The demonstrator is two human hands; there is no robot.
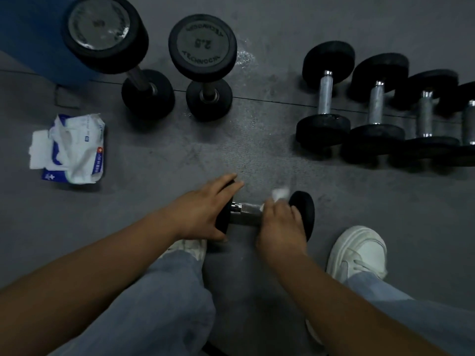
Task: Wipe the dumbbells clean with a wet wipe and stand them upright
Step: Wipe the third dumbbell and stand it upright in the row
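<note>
**Listener:** What lies around your hands?

**Me:** A grey rubber floor (231, 150). Well beyond my right fingertips, a row of dumbbells (325, 98) lies on its sides. Beyond my left fingertips, two upright dumbbells (203, 47) stand on end. Far out to the left of my left fingers sits an opened pack of wipes (74, 147).

**Listener:** And the one you are cleaning?

**Me:** A small dumbbell (244, 213) lies on its side between my hands. My left hand (205, 209) clasps its left black head, fingers spread over the top and thumb below. My right hand (281, 222) curls round the metal handle, just beside the right head. A white wet wipe (280, 193) is bunched under those fingers and pokes out past them.

**Listener:** How will it handle?

**Me:** I judge it rigid, dense for its size, and apt to roll on its round heads. The damp metal may be slick. To stand it up, I would grip mid-handle and tip it onto one flat head.
</note>
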